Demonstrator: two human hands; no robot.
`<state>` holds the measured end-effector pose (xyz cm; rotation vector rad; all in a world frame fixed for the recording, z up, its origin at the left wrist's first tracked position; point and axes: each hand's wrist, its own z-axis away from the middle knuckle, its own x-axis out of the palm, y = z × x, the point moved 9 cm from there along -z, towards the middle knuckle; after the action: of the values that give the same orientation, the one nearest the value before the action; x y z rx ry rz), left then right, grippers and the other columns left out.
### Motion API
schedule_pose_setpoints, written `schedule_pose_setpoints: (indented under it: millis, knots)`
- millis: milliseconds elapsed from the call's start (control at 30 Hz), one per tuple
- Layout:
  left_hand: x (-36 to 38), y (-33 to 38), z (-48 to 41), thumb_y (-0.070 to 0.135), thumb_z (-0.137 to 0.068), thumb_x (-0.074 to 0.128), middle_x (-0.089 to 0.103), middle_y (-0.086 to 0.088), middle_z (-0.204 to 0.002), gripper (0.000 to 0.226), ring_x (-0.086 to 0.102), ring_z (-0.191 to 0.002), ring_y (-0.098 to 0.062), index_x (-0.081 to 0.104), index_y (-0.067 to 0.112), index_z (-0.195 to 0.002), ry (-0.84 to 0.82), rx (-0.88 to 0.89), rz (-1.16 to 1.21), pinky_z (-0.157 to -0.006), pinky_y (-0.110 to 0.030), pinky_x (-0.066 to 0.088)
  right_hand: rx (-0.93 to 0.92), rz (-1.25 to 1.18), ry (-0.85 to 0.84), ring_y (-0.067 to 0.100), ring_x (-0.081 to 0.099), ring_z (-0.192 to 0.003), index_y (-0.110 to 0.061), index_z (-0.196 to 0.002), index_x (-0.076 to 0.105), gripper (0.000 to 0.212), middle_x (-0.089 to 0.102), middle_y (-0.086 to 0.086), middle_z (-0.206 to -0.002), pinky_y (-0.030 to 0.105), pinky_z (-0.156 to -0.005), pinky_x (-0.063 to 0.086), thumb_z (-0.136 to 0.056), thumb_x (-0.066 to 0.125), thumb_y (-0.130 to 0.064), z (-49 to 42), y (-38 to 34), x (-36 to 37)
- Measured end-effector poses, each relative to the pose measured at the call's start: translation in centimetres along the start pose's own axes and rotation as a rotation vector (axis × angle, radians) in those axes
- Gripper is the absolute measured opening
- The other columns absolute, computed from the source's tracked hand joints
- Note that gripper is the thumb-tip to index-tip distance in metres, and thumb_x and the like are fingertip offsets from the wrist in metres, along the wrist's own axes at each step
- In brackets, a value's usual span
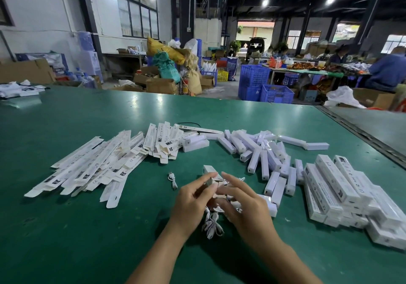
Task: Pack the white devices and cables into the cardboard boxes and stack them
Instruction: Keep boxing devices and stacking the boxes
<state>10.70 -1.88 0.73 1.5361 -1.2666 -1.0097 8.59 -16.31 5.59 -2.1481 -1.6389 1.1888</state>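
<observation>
Closest in, a left hand [193, 198] and a right hand [243, 204] are met over a small white-and-tan cardboard box [209, 170], held just above the green table [66, 228]. The left fingers are curled round the box; the right fingers are laid nearly straight on its near end, apparently on a flap, though that is hidden. The flap would best be tucked squarely while the box is steadied, so no cable is caught. A bundle of white coiled cables [212, 224] lies under the wrists. Flattened white cartons [98, 167] are fanned to the left, bare white bar-shaped devices [263, 152] heaped beyond — and filled long white boxes [342, 187] stacked at the right.
</observation>
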Motion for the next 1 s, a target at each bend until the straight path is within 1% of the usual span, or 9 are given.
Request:
schedule_pose_setpoints:
  millis: [100, 167, 233, 367, 467, 600, 767, 900, 1000]
  knots:
    - [0.4, -0.2, 0.1, 0.051, -0.085, 0.059, 0.077, 0.003, -0.103, 0.034, 0.072, -0.095, -0.016, 0.074, 0.037, -0.113, -0.01, -0.036, 0.055, -0.083, -0.034, 0.055, 0.052, -0.013, 0.053, 0.005, 0.068, -0.084, -0.024, -0.108, 0.07, 0.019, 0.068, -0.019, -0.11, 0.032, -0.069, 0.058, -0.089, 0.07, -0.021, 0.3, 0.6, -0.3]
    - [0.6, -0.3, 0.2, 0.043, -0.089, 0.056, 0.077, 0.002, -0.098, 0.03, 0.072, -0.09, -0.017, 0.075, 0.034, -0.112, -0.01, -0.045, 0.056, -0.083, -0.04, 0.056, 0.11, -0.03, 0.097, 0.002, 0.067, -0.08, -0.037, -0.108, 0.063, 0.028, 0.066, -0.02, -0.094, 0.022, -0.066, 0.056, -0.089, 0.071, -0.019, 0.4, 1.1, -0.6]
    - [0.7, -0.2, 0.2, 0.039, -0.09, 0.055, 0.077, 0.004, -0.1, 0.031, 0.071, -0.093, -0.015, 0.075, 0.031, -0.113, -0.016, -0.048, 0.054, -0.089, -0.04, 0.055, 0.085, -0.009, 0.145, -0.003, 0.065, -0.079, -0.034, -0.106, 0.064, 0.03, 0.066, -0.022, -0.088, 0.014, -0.066, 0.052, -0.087, 0.074, -0.013, 0.3, 0.9, -1.0]
    - [0.8, 0.0, 0.3, 0.037, -0.089, 0.056, 0.074, 0.008, -0.114, 0.033, 0.066, -0.113, -0.009, 0.073, 0.026, -0.116, -0.026, -0.042, 0.042, -0.099, -0.031, 0.051, -0.035, 0.027, 0.192, 0.0, 0.067, -0.076, -0.013, -0.092, 0.072, 0.015, 0.07, -0.013, -0.102, 0.022, -0.069, 0.055, -0.081, 0.076, -0.004, 0.3, 0.1, -1.3]
    - [0.7, 0.2, 0.3, 0.036, -0.088, 0.057, 0.075, 0.01, -0.111, 0.031, 0.067, -0.11, -0.007, 0.073, 0.028, -0.113, -0.02, -0.037, 0.048, -0.095, -0.025, 0.051, -0.031, 0.03, 0.183, 0.001, 0.067, -0.076, -0.013, -0.089, 0.072, 0.012, 0.072, -0.009, -0.104, 0.023, -0.069, 0.056, -0.082, 0.076, -0.004, 0.2, 0.2, -1.3]
    - [0.8, 0.4, 0.5, 0.036, -0.088, 0.057, 0.075, 0.011, -0.111, 0.033, 0.067, -0.111, -0.006, 0.073, 0.027, -0.115, -0.024, -0.023, 0.033, -0.097, -0.026, 0.051, -0.028, -0.004, 0.155, 0.002, 0.067, -0.085, -0.011, -0.089, 0.072, 0.004, 0.071, -0.007, -0.102, 0.018, -0.073, 0.055, -0.087, 0.069, -0.008, 0.2, 0.3, -1.2]
    - [0.9, 0.8, 0.7, 0.047, -0.089, 0.056, 0.076, 0.01, -0.107, 0.029, 0.069, -0.106, -0.008, 0.074, 0.036, -0.109, -0.044, 0.004, -0.021, -0.09, -0.022, 0.052, 0.041, -0.069, 0.122, 0.001, 0.067, -0.086, -0.014, -0.085, 0.073, 0.01, 0.07, -0.012, -0.096, 0.011, -0.072, 0.051, -0.085, 0.072, -0.004, 0.1, 0.6, -1.1]
    - [1.1, 1.0, 0.8, 0.06, -0.081, 0.062, 0.075, -0.004, -0.09, 0.034, 0.07, -0.091, -0.027, 0.072, 0.042, -0.108, -0.057, 0.036, -0.068, -0.087, -0.046, 0.057, 0.286, -0.304, 0.09, 0.01, 0.069, -0.084, -0.031, -0.086, 0.07, 0.019, 0.072, -0.008, -0.088, 0.02, -0.068, 0.055, -0.083, 0.077, -0.014, 0.1, 2.2, -0.8]
    - [1.1, 1.0, 0.8, 0.06, -0.082, 0.061, 0.073, -0.004, -0.083, 0.035, 0.069, -0.084, -0.029, 0.072, 0.04, -0.108, -0.058, 0.067, -0.121, -0.082, -0.05, 0.056, 0.399, -0.433, 0.06, 0.014, 0.067, -0.087, -0.031, -0.087, 0.068, 0.018, 0.072, -0.003, -0.09, 0.037, -0.073, 0.059, -0.081, 0.079, -0.019, 0.2, 2.9, -0.6]
